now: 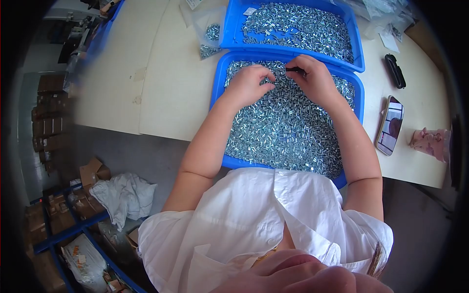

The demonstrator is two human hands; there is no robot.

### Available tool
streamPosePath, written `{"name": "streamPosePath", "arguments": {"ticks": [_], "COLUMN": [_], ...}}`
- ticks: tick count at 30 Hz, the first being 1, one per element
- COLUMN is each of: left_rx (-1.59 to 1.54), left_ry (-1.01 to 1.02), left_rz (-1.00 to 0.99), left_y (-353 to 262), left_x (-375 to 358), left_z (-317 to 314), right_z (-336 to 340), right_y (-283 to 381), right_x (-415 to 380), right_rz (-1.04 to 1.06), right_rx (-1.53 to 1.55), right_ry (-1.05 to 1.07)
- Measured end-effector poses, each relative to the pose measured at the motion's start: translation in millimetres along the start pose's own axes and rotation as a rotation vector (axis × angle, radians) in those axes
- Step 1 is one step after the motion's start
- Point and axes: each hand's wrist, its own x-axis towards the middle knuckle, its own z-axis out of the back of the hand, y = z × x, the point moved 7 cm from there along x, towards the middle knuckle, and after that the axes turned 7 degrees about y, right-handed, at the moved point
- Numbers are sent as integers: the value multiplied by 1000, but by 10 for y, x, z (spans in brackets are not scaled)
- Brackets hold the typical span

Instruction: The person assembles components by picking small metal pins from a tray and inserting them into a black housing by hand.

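A small dark object (pixel 295 71) is pinched between the thumb and fingers of the right hand (pixel 305 73); it is partly hidden by them, so what it is cannot be told. The fingers of the left hand (pixel 270 83) are curled, with the tips narrowly parted, and nothing is seen gripped there. Both hands are held close together over the near tray (pixel 360 95), perhaps so that the small metal pieces (pixel 283 132) spread beneath them can be reached easily and anything dropped would be caught. The near tray is set against the body, presumably to keep the reach short.

Just beyond the hands, the far tray (pixel 236 19), also filled with pieces, is placed against the near one, and its raised edge would have to be cleared by any forward reach. To the left of it, a plastic bag (pixel 211 41) of pieces is laid on the desk (pixel 171 93). Right of the right hand, outside the trays, a black case (pixel 394 71), a phone (pixel 391 126) and a pinkish cup (pixel 430 143) are kept out of the way.
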Motion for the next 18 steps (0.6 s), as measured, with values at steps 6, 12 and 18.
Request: {"name": "streamPosePath", "arguments": {"ticks": [6,12,18], "left_rx": [197,124,-1225], "left_ry": [34,3,42], "left_rz": [0,71,152], "left_y": [-8,68,253], "left_x": [15,55,64], "left_z": [-171,-132,-141], "right_z": [-9,-8,78], "right_y": [6,-30,-41], "right_x": [1,-5,-13], "right_rz": [6,-17,-8], "right_rx": [-3,27,87], "right_ry": [0,-26,-143]}}
